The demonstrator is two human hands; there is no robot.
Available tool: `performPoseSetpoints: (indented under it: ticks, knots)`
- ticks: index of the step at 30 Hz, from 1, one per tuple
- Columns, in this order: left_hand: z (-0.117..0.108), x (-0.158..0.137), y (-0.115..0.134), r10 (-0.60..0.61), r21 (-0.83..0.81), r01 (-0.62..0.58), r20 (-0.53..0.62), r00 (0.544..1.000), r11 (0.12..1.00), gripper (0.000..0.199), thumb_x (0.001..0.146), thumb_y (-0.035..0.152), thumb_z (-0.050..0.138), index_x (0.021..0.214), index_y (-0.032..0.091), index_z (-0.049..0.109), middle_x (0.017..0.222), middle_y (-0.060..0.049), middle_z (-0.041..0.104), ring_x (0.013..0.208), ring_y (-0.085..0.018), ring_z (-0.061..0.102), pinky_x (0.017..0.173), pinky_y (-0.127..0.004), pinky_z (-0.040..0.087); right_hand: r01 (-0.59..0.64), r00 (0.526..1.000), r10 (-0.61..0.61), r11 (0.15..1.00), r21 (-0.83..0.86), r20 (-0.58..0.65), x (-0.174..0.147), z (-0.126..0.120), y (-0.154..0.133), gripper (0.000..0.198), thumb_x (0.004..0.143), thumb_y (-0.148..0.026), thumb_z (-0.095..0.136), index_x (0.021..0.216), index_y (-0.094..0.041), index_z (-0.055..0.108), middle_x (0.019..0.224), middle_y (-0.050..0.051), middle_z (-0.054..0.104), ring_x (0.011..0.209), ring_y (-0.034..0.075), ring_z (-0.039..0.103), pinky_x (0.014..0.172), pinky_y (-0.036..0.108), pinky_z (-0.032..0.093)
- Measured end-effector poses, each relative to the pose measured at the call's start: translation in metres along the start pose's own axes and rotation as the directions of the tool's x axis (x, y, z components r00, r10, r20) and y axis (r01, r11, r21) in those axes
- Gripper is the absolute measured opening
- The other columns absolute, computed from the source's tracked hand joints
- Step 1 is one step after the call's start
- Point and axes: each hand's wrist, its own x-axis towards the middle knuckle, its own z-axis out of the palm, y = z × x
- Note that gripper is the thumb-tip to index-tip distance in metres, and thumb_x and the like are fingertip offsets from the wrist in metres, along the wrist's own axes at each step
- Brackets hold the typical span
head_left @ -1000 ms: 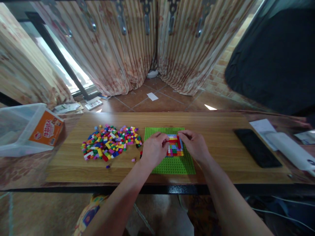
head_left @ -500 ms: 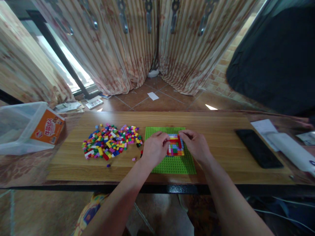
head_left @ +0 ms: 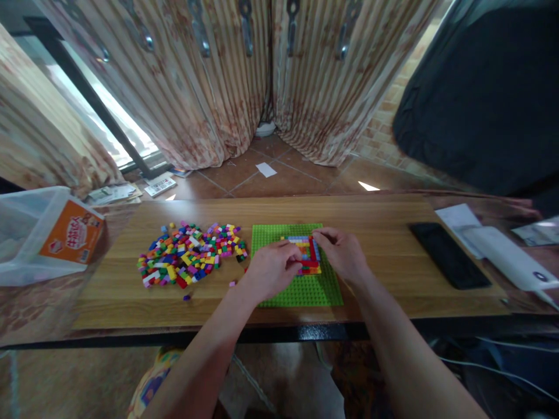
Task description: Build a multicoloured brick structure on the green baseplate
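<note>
A green baseplate (head_left: 297, 297) lies on the table with a patch of multicoloured bricks (head_left: 301, 240) built on it. My left hand (head_left: 271, 269) is over the left side of this patch, its thumb and index finger pinching a long red brick (head_left: 310, 264) that lies crosswise over the near rows. Another long red brick (head_left: 312, 249) runs front to back along the right side of the patch. At that brick's far end, my right hand (head_left: 343, 251) has its fingertips pinched together. Whatever may be between them is too small to make out.
Left of the baseplate spreads a pile of loose bricks (head_left: 192, 256), with a purple brick (head_left: 187, 297) nearer the front edge. A clear plastic bin (head_left: 26, 233) stands at far left. On the right lie a black phone (head_left: 449, 256) and a white device (head_left: 506, 256).
My left hand has brought the long red brick nearer to me, from the middle of the patch to its near rows. My right hand stays at the far right corner. The whole view has shifted slightly.
</note>
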Motion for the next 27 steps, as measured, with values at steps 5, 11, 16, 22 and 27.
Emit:
performPoseSetpoints:
  ticks: [5,11,16,22,27]
  knots:
    - [0.015,0.0,0.006,0.012,0.101,-0.007,-0.05,0.999,0.995,0.006,0.086,0.019,0.058,0.082,0.019,0.063,0.082,-0.001,0.064,0.075,-0.015,0.059,0.072,-0.028,0.046,-0.002,1.0,0.002,1.0,-0.023,-0.007,0.0,-0.001,0.0,0.026,0.085,-0.037,0.056,0.085,-0.02,0.076,0.085,0.003,0.077,0.08,0.019,0.068,0.075,0.029,0.051]
    - [0.015,-0.001,0.009,-0.022,0.119,0.031,-0.079,0.997,0.992,0.006,0.085,0.017,0.058,0.081,0.018,0.062,0.082,-0.002,0.065,0.073,-0.015,0.058,0.073,-0.028,0.048,0.005,1.0,-0.005,1.0,-0.031,0.004,0.001,-0.001,0.0,0.028,0.085,-0.038,0.055,0.085,-0.02,0.076,0.084,0.003,0.077,0.079,0.019,0.068,0.074,0.029,0.051]
    - [0.016,-0.001,0.01,-0.035,0.114,0.043,-0.07,0.997,0.993,0.006,0.085,0.018,0.058,0.08,0.018,0.063,0.081,-0.002,0.065,0.071,-0.015,0.058,0.072,-0.028,0.047,0.005,1.0,-0.005,1.0,-0.014,0.006,0.0,-0.001,-0.002,0.026,0.085,-0.035,0.056,0.084,-0.019,0.076,0.084,0.003,0.077,0.08,0.019,0.069,0.075,0.029,0.051]
    - [0.0,-0.002,0.003,-0.04,0.022,0.041,-0.024,0.999,0.999,0.008,0.083,0.016,0.059,0.077,0.017,0.063,0.081,-0.002,0.066,0.073,-0.014,0.059,0.068,-0.026,0.045,-0.007,1.0,0.007,1.0,0.008,0.003,0.0,-0.001,0.0,0.028,0.085,-0.038,0.057,0.088,-0.019,0.077,0.085,0.004,0.077,0.08,0.02,0.069,0.075,0.03,0.051]
    - [-0.054,-0.018,-0.035,-0.156,-0.1,0.167,0.109,0.982,0.981,0.011,0.083,0.021,0.057,0.077,0.016,0.066,0.071,0.0,0.066,0.063,-0.011,0.058,0.06,-0.022,0.041,-0.034,0.999,0.034,0.999,-0.004,-0.005,0.001,-0.001,0.004,0.032,0.083,-0.043,0.06,0.092,-0.018,0.077,0.089,0.006,0.078,0.082,0.022,0.07,0.075,0.032,0.052]
